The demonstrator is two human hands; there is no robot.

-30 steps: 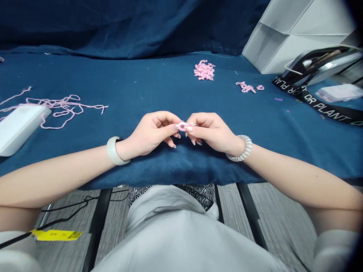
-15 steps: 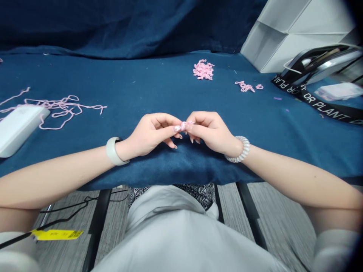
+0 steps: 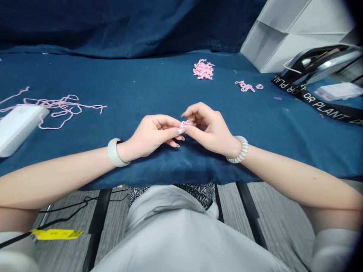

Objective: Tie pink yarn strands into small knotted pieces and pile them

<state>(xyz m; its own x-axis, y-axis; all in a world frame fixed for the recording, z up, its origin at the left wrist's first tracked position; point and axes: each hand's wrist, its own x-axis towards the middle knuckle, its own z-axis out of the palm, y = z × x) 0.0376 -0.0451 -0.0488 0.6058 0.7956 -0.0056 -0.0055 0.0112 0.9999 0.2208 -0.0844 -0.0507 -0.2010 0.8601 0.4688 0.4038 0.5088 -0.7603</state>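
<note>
In the head view, a small looped piece of pink yarn point(image 3: 185, 124) is held between my two hands above the front of the blue cloth. My left hand point(image 3: 154, 134) pinches it between thumb and index finger, the other fingers curled beneath. My right hand point(image 3: 211, 130) meets it from the other side. Its thumb lies against the yarn, while the index finger is raised and bent above it. The right hand's remaining fingers are curled behind and partly hidden. How the loop is knotted is too small to make out.
Pink yarn strands point(image 3: 64, 107) lie tangled at left by a white box-shaped object point(image 3: 21, 128). Short pink pieces form a pile point(image 3: 203, 70) at the back, with a smaller group point(image 3: 246, 87) to its right. White bins point(image 3: 272, 49) and a black lettered strap point(image 3: 314, 104) stand right.
My right index finger has lifted off the yarn and the right hand has opened somewhat. The yarn piece now shows a looser loop. My left hand has shifted slightly right, still pinching.
</note>
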